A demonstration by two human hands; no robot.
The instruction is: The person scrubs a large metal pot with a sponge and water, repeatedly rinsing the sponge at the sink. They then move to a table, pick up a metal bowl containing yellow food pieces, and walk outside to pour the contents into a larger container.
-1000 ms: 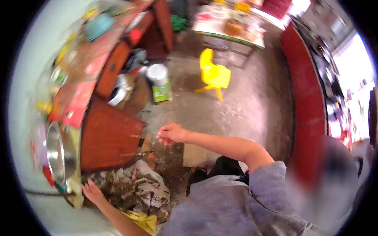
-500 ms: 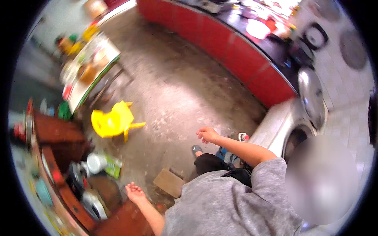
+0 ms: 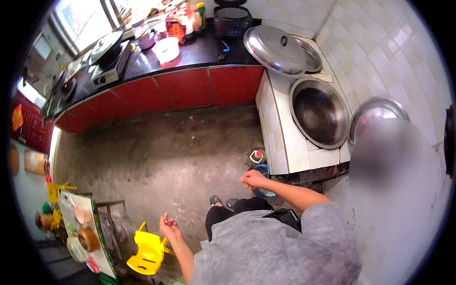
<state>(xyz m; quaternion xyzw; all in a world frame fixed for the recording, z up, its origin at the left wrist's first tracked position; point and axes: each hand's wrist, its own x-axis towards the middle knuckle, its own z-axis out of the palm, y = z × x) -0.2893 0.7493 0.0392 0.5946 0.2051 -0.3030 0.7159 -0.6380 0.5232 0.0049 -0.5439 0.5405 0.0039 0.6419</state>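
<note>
Left hand (image 3: 171,227) is hanging near chair (image 3: 147,253), fingers half-spread; right hand (image 3: 254,179) is hovering near tub (image 3: 261,167), loosely curled, contents unclear. Probably balancing.

window (image 3: 78,21) glares; edges bend; right seemingly blurred

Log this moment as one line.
left hand: open, empty, near yellow chair | right hand: curled, nothing visible held | wok: uncovered

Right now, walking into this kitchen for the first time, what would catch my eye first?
Probably the big dark pan set in the white tiled block on the right, with a large silver lid just beyond it. Then the bright yellow chair at lower left, which appears beside the person's empty left hand.
</note>
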